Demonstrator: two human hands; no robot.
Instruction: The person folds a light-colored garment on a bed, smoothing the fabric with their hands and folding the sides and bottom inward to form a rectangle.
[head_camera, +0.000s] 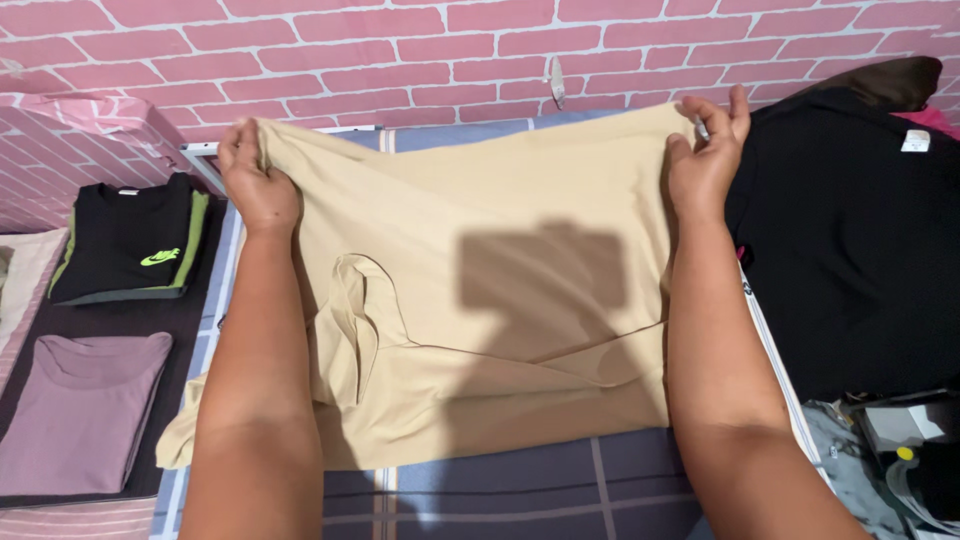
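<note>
Here, a beige shirt (480, 290) lies spread across the middle of the frame on a grey checked sheet (560, 490). The left hand (255, 180) pinches its far edge at upper left, fingers closed on the cloth; the right hand (708, 160) grips the same edge at upper right. At the left edge sit a folded black shirt (125, 240) and a folded mauve shirt (80, 410). A black garment (850, 250) lies at right.

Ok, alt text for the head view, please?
Both hands, left hand and right hand, pinch the far edge of a beige shirt spread on a checked bed. Two folded shirts lie left, black cloth right.
</note>
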